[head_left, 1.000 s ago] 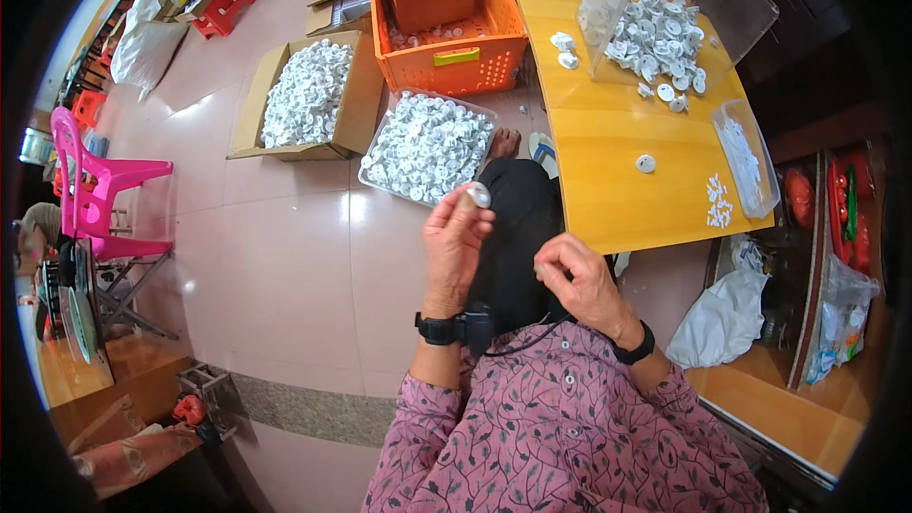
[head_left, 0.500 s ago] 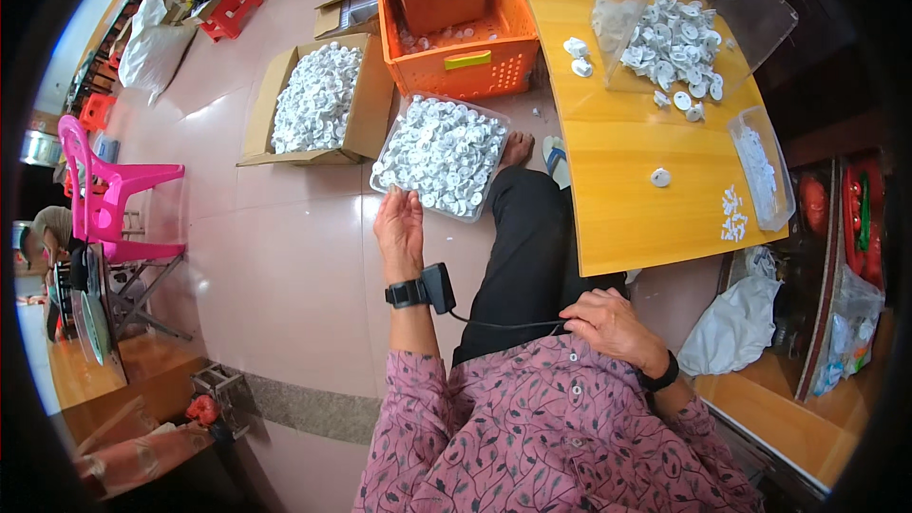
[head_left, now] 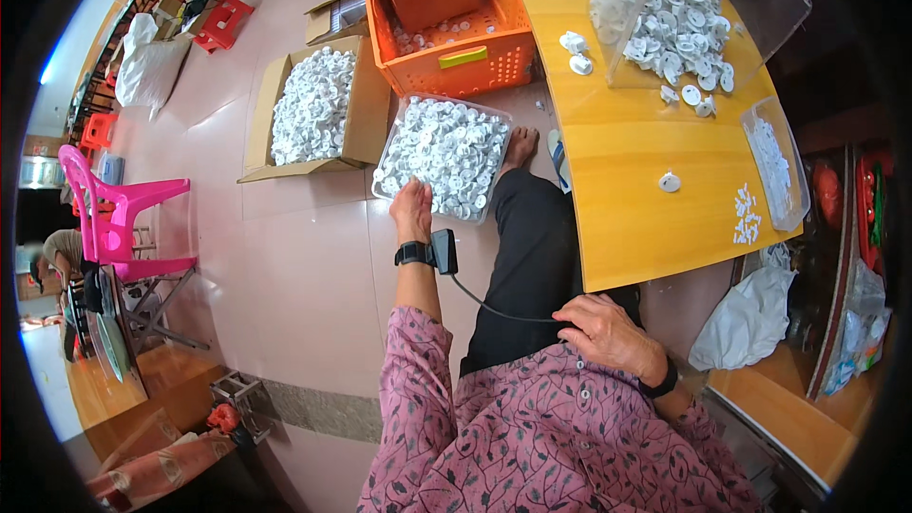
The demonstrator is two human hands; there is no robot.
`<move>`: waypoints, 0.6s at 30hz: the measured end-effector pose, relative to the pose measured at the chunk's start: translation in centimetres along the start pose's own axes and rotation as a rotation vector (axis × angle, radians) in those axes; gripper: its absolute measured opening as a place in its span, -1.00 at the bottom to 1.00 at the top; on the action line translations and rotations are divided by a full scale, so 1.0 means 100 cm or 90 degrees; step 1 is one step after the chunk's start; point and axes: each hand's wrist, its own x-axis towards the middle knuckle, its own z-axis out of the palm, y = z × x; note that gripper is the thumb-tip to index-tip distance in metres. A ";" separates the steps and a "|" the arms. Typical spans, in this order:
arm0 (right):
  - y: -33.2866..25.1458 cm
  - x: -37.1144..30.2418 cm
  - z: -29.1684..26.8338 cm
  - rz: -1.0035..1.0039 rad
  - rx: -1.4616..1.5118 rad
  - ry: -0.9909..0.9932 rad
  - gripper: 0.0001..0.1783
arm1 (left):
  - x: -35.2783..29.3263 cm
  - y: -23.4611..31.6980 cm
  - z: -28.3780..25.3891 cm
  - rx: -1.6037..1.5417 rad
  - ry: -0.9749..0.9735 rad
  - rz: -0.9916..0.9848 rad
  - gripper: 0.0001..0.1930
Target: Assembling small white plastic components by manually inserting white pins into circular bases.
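head view: white parts (head_left: 446,147) lay heaped in a clear tub (head_left: 469,218); the left hand (head_left: 412,211) was at its near edge, fingertips beside the parts, apart or clamped unclear; the right hand (head_left: 610,331) lay by the shirt (head_left: 532,418), fingers bent, grip unclear.

Near the left hand (head_left: 412,209), smooth, plastic-looking parts (head_left: 446,147) and a clear plastic tub (head_left: 475,219); beyond them, a matt cardboard carton (head_left: 369,119); ahead of the right hand (head_left: 613,332), a smooth, faintly glossy wood-look surface (head_left: 613,199)

white parts (head_left: 445,152), pink leaf-patterned shirt (head_left: 541,427)
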 end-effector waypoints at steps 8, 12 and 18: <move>-0.002 0.003 0.001 -0.051 0.019 0.048 -0.74 | 0.002 -0.009 0.018 0.016 -0.006 0.072 -0.54; -0.005 -0.005 0.000 -0.060 0.007 0.073 -0.75 | -0.013 -0.002 0.001 0.020 -0.064 0.043 -0.68; -0.001 -0.022 -0.014 -0.119 0.023 0.135 -0.80 | -0.096 0.008 0.021 -0.048 -0.206 0.017 -0.77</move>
